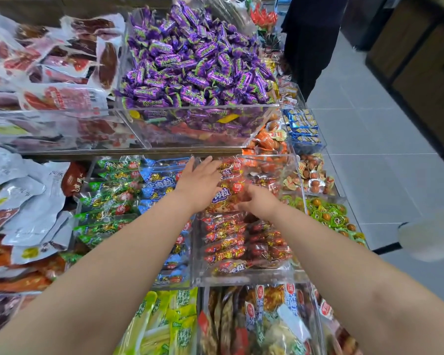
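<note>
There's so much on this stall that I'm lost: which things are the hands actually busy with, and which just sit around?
In hand: left hand, right hand, red beef-cube packets, their clear bin.
Lying about: purple candies, blue packets, green packets, yellow-green packs.

We are looking down on a two-tier shelf [139, 151] crowded with clear bins.
Up top, a candy bin [198, 129] is sitting just beside a meat bin [62, 131]; below, a green bin [78, 203], blue bin [174, 281] and red bin [241, 276] are standing side by side, with white pouches [23, 201] piling up at the left.
</note>
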Available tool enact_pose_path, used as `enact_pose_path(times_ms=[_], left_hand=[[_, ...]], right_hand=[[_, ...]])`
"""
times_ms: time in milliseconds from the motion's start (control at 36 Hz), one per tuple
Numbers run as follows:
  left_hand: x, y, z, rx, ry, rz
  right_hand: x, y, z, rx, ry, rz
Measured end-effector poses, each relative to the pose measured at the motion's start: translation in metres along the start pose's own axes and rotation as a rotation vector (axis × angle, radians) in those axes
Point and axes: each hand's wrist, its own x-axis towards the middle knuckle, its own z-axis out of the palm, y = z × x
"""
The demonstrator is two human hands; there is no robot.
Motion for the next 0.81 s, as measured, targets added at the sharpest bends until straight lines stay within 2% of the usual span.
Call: enact_pose_path(times_ms=[111,222,333,444,528,667,806], left_hand=[[0.002,0.006,-0.003,-0.087,0.011,-0.054],[0.011,0.011,-0.008,0.058,-0.093,-0.004],[0.014,0.008,-0.008,0.044,-0.086,0.063],[0.012,0.006,-0.003,0.015,-0.072,0.081],[0.014,0.007,-0.003,-0.058,-0.051,0.05],[0.016,0.009,-0.006,-0.089,-0.049,0.023],[0.015,0.01,-0.004,-0.063,0.0,-0.004]], right_hand=[[0.0,0.001,0.009,0.007,0.078,0.012],[0.0,0.002,0.009,-0.005,0.058,0.049],[0.001,0.0,-0.003,0.192,0.117,0.141],[0.002,0.0,-0.011,0.344,0.104,0.079],[0.009,-0.004,-0.017,0.412,0.269,0.077],[0.025,-0.011,-0.019,0.416,0.246,0.095],[0.034,-0.017,-0.024,0.438,0.339,-0.003]])
